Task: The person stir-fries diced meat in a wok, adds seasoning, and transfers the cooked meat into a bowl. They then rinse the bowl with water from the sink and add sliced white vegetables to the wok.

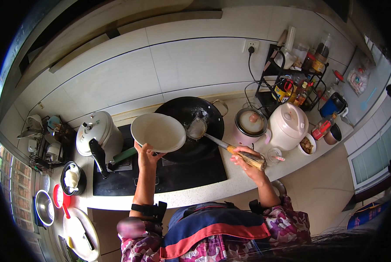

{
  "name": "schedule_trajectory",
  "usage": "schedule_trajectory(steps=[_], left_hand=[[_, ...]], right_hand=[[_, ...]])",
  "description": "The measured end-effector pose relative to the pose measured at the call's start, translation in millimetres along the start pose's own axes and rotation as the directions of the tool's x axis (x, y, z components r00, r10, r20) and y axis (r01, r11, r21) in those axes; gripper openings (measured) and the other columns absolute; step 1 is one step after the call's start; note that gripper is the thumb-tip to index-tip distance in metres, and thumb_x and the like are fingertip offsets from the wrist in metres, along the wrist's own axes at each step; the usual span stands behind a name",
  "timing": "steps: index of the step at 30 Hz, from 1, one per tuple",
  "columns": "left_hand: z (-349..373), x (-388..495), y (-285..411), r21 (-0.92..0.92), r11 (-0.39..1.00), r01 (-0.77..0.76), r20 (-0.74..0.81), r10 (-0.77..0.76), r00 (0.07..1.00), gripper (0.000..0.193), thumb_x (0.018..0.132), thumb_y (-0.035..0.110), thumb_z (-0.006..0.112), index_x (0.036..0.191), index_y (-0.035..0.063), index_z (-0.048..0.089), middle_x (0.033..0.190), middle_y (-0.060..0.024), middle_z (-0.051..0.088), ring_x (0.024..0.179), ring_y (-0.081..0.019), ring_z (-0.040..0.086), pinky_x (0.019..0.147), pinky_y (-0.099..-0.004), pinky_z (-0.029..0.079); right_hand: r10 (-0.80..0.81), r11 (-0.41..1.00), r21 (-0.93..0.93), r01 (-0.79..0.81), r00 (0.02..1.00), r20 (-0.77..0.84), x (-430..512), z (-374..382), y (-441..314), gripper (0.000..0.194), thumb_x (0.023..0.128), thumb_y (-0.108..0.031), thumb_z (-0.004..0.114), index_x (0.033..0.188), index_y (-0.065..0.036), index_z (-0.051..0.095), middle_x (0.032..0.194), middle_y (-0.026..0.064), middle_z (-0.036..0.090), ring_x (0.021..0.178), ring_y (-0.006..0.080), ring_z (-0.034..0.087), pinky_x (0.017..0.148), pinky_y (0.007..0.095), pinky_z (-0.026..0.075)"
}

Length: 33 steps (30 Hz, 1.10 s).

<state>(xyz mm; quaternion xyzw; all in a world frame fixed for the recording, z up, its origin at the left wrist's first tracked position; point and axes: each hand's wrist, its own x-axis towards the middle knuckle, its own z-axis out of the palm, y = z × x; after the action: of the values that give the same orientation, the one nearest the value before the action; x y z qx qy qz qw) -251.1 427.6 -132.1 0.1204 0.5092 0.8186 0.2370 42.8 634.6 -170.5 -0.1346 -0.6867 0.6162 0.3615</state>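
My left hand point(146, 154) grips a white bowl point(158, 131) by its near rim, holding it tilted over the left side of a black wok point(169, 106). The inside of the bowl looks bare. In my right hand point(250, 163) is the wooden handle point(231, 149) of a metal ladle point(197, 128). The ladle's head is over the inside of the wok; whether it touches the bottom, I cannot tell. Some whitish wet residue shows on the wok's wall. The wok's green handle point(125, 155) passes behind my left wrist.
Left of the wok stands a pressure cooker point(100, 134) with a black handle. A small lidded pot point(251, 122) and a pink rice cooker point(288, 126) stand right, before a rack point(274, 70) of bottles. A cutting board point(79, 226) bearing a knife lies at lower left.
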Motion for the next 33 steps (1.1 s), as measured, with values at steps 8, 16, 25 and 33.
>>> schedule_trajectory(steps=[8,16,25,33], left_hand=[[14,12,3,0.213,0.977,-0.03,0.011,0.028,1.0,0.088,0.072,0.025,0.065,0.144,0.0269,0.015,0.13,-0.0171,0.043,0.115,-0.039,0.051,0.077,-0.0583,0.052],[26,40,-15,0.521,0.83,-0.201,0.026,0.22,0.975,0.086,0.064,0.022,0.071,0.14,0.0245,0.031,0.119,-0.0196,0.045,0.105,-0.0349,0.054,0.065,-0.0436,0.057],[53,19,-34,0.859,-0.022,-0.512,0.465,0.455,0.76,0.096,0.051,0.022,0.078,0.138,0.0246,0.039,0.117,-0.0199,0.039,0.115,-0.0387,0.04,0.088,-0.0474,0.047],[55,8,-54,0.854,-0.086,-0.513,0.505,0.371,0.779,0.097,0.047,0.025,0.083,0.135,0.0311,0.044,0.126,-0.0257,0.034,0.119,-0.0442,0.037,0.086,-0.05,0.049]], right_hand=[[0.125,0.986,0.127,-0.112,0.988,-0.093,-5,9,17,0.025,0.093,-0.01,0.057,0.117,-0.001,0.054,0.098,0.0128,0.066,0.085,0.0187,0.069,0.07,0.0278,0.057],[0.119,0.988,0.108,-0.112,0.991,-0.055,-10,9,26,0.026,0.093,-0.009,0.057,0.118,-0.001,0.055,0.097,0.0121,0.067,0.085,0.0183,0.069,0.069,0.0268,0.057],[0.108,0.979,0.177,-0.104,0.994,-0.009,-17,8,34,0.029,0.09,-0.007,0.063,0.118,-0.004,0.058,0.098,0.0099,0.068,0.083,0.0134,0.068,0.068,0.0218,0.055],[0.24,0.936,0.252,-0.244,0.97,0.049,-18,5,50,0.05,0.092,-0.013,0.062,0.136,-0.007,0.039,0.101,0.0135,0.068,0.087,0.0193,0.069,0.071,0.0272,0.056]])
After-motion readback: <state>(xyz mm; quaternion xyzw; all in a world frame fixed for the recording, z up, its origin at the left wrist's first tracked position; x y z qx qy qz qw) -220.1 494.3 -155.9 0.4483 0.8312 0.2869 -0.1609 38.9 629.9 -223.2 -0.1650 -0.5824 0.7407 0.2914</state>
